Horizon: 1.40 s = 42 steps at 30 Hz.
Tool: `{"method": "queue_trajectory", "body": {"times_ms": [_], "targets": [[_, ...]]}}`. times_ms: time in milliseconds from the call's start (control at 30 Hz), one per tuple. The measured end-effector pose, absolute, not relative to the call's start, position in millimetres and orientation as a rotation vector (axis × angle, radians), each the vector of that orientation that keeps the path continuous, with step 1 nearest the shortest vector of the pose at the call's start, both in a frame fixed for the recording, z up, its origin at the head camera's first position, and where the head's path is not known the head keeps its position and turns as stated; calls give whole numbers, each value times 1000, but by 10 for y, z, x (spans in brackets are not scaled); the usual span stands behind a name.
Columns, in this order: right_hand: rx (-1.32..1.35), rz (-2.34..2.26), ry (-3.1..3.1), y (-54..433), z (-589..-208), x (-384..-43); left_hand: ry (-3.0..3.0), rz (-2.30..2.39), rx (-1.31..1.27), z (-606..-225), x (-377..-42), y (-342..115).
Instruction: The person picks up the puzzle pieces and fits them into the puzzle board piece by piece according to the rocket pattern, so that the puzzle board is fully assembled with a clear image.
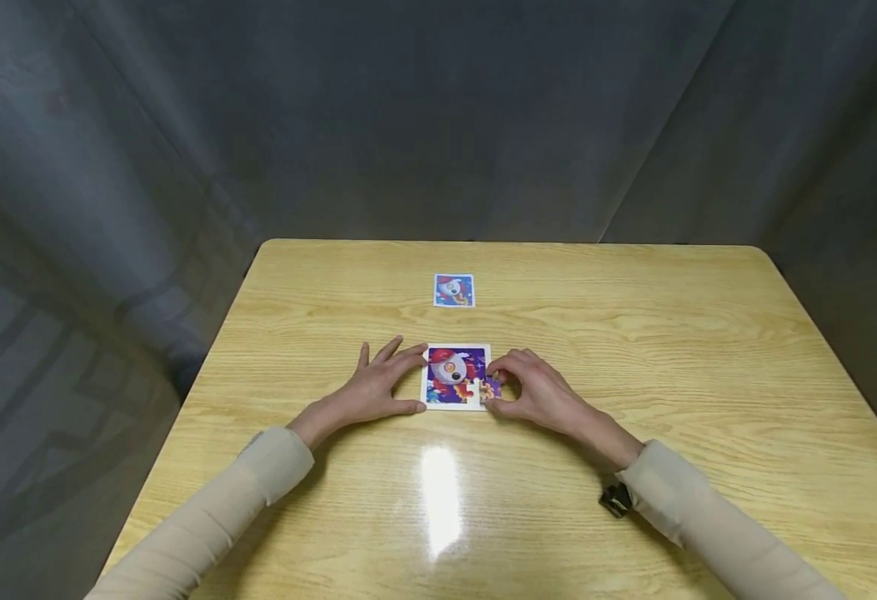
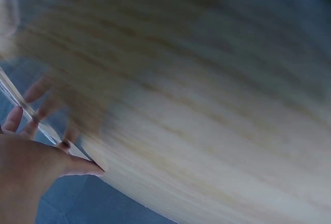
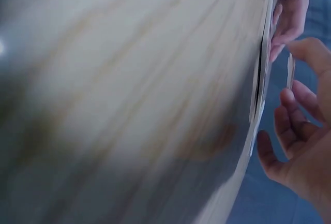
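A square jigsaw board (image 1: 457, 407) with a white border lies mid-table, showing a white rocket on purple. A gap shows pale at its lower right. My left hand (image 1: 367, 390) is spread at the board's left side, index fingertip at the upper corner and thumb at the lower one. Between thumb and fingers, my right hand (image 1: 543, 396) pinches a puzzle piece (image 1: 492, 388) over the board's right edge, beside the gap. From the right wrist, the piece (image 3: 290, 71) appears edge-on, raised off the board. Its printed side is partly hidden by my fingers.
Behind the board lies a small picture card (image 1: 454, 290) with a similar rocket. The wooden table (image 1: 633, 333) has rounded far corners, with dark grey curtains (image 1: 438, 117) around it. A dark object (image 1: 616, 500) is at my right cuff.
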State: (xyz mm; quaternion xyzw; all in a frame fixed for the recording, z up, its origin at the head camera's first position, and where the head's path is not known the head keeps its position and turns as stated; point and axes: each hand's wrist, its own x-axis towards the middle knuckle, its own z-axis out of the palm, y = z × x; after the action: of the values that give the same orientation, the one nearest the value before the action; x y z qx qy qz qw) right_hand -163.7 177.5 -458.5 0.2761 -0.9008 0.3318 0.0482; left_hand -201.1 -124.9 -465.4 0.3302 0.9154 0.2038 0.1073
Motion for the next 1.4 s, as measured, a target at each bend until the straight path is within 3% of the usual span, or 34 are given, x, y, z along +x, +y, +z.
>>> {"method": "queue_trajectory", "body": {"times_ms": [1400], "targets": [[883,914,-2866,1618,-4602,-1703,2688,602,968,-4653,-1978,-1243]]}}
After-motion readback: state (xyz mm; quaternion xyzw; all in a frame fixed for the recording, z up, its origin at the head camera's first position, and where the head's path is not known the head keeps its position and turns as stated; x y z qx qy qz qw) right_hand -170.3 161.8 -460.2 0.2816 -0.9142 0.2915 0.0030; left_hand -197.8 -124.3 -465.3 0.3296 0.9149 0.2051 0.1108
